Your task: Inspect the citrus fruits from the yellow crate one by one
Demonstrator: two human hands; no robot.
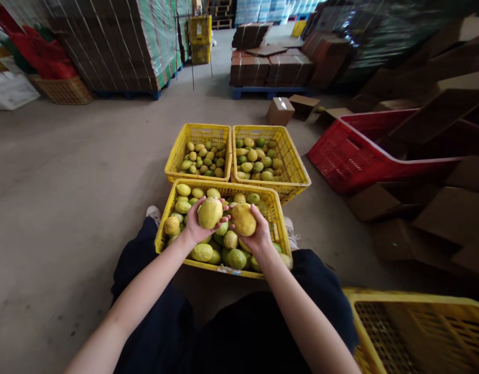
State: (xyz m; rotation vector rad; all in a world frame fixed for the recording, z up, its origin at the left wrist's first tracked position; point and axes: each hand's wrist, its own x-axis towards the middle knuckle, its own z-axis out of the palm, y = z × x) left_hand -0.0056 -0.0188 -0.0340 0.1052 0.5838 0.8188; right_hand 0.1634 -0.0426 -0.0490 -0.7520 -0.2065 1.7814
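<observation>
My left hand holds a yellow-green oval fruit, its fingers curled round the sides. A rounder yellow fruit with faint brown marks rests in the grip of my right hand. Both hands are above the near yellow crate, side by side with a small gap between the two fruits. Green and yellow fruits of the same sort fill this crate, some hidden under my hands. The exact kind of fruit cannot be told.
Two more yellow crates, a left one and a right one, stand behind with smaller heaps of fruit. To the right are a red crate and cardboard boxes. Another yellow crate stands near right. Wrapped pallets stand behind.
</observation>
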